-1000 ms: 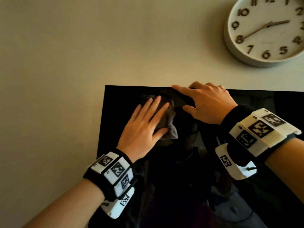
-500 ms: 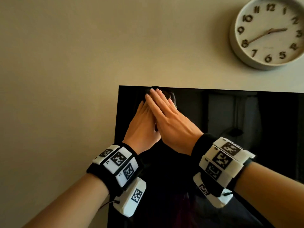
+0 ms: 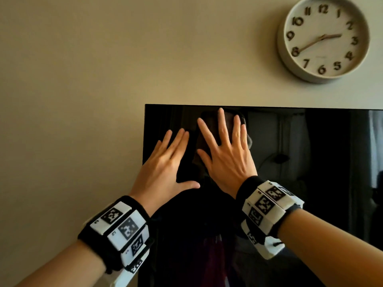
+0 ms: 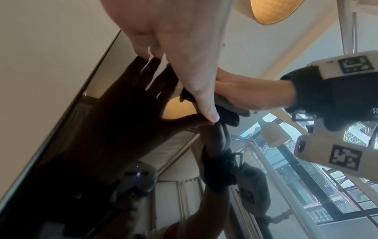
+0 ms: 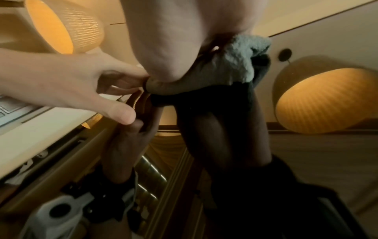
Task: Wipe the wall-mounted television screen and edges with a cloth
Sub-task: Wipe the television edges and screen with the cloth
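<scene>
A: Obs. Right hand (image 3: 227,156) flat, fingers (image 3: 221,125) straight and spread, pressing a small grey fleecy cloth (image 3: 242,121) against the glossy black wall-mounted television screen (image 3: 310,162), just below its top edge, near the top-left corner.

B: Left hand (image 3: 163,164)?

A: Open, fingers straight and together, palm against the screen at its left edge, holding nothing; just beside the cloth.

B: Step?

A: Judged: wiping the upper-left screen area. Next move likely calls for steady flat pressure while sliding along the top edge; cloth corner hangs loose, may bunch.

B: Round white wall clock (image 3: 323,38) above right, well apart.
</scene>
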The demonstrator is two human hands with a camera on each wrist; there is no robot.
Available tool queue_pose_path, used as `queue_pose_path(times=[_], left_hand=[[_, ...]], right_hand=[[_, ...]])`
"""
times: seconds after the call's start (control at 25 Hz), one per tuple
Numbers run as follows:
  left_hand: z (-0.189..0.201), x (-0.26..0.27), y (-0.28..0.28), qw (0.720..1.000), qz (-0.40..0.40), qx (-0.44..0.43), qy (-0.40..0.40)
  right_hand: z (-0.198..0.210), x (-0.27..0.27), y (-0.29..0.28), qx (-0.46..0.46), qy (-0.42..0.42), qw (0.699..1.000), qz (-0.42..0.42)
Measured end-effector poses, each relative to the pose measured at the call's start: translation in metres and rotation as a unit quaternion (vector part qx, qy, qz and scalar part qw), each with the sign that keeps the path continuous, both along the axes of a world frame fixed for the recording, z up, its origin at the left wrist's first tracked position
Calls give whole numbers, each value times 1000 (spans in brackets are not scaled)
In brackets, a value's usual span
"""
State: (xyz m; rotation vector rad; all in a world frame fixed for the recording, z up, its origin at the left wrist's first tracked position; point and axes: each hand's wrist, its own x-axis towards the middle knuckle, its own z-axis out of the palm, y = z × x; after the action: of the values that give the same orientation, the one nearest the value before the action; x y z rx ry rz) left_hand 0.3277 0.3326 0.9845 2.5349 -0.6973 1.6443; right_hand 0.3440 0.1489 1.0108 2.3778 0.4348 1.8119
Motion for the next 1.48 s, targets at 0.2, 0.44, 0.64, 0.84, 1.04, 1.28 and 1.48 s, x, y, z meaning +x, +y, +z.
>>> queue_pose_path(times=[0.2,0.44,0.64,0.84,1.04,1.28,1.48], left_hand=[[1,-9,-17,998,32,-21,51],[-9,-7,-24,997,65,-14,46],[-24,-4,-67,996,80,13,32],[-37,2,-101,988,153,28,10],[-39,-1,-111,989,149,20,-15],[-40,-1,-159,990,134,35,-13],[-46,3,-199,992,116,50,-21]], right_hand=[[-14,4,-3,58,2,998,-12],[-11,17,-45,132,-40,990,11],[-19,18,-57,51,-35,998,13],[-22,19,-124,220,-47,974,7],[-9,23,-122,129,-40,990,41],[-44,14,-151,108,-28,994,20],[-5,25,-239,336,-43,941,-15]])
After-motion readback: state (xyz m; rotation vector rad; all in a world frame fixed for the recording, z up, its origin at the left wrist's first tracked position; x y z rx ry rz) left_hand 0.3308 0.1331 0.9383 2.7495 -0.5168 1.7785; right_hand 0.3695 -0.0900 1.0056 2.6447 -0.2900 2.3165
